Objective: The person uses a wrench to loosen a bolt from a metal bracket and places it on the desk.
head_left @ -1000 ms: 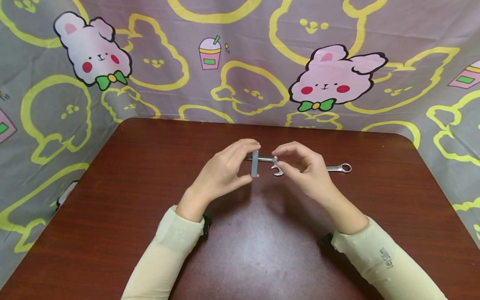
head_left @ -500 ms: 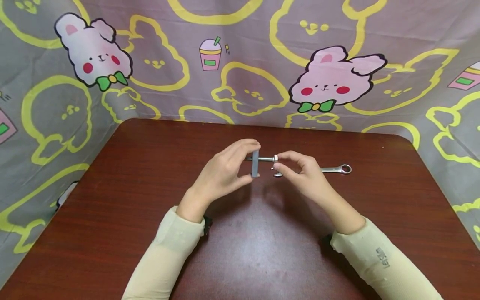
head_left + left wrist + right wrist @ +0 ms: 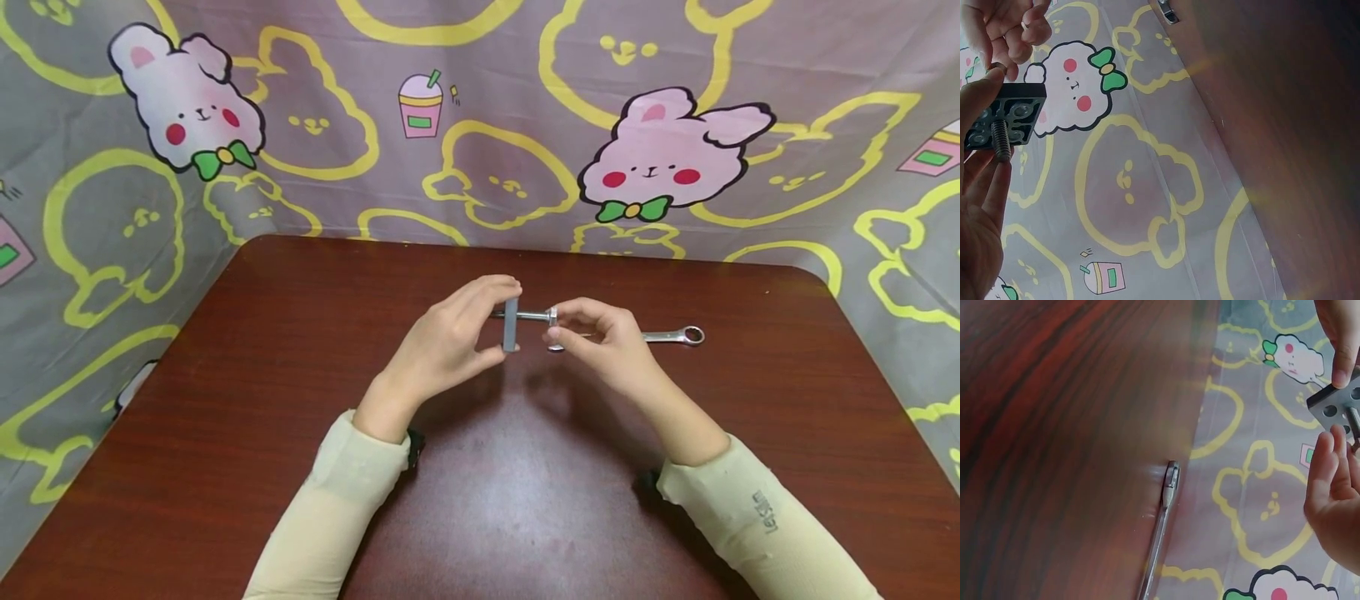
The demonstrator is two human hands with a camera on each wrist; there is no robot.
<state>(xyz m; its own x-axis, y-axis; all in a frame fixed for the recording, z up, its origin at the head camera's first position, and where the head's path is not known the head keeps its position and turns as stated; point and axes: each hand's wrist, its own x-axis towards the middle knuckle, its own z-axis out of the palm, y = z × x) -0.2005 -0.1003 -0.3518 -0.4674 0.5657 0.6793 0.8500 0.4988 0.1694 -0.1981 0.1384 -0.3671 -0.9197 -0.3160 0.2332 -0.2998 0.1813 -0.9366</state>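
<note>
Between the thumb and fingertips of my left hand (image 3: pixel 442 337) is a grey square plate (image 3: pixel 510 327), held upright on edge above the table. A long metal bolt (image 3: pixel 532 316) runs sideways through it. The left wrist view shows the plate's dark ribbed face (image 3: pixel 1034 106), with the threaded shank (image 3: pixel 1001 139) sticking out of the middle. My right hand (image 3: pixel 611 342) pinches the hex head (image 3: pixel 552 316) with thumb and forefinger. In the right wrist view, round holes mark the plate's flat face (image 3: pixel 1338 403). A stretch of shank separates this face from the head.
Behind my right hand lies a silver combination wrench (image 3: pixel 667 337), its ring end pointing right and its middle hidden by the fingers. The reddish-brown table (image 3: pixel 300 375) reaches back to a cartoon-print cloth (image 3: pixel 510 83) hanging around it.
My right fingers, spread around the bolt head a second ago, have come together on it and now cover more of the wrench's open end. Left hand and plate stay almost still.
</note>
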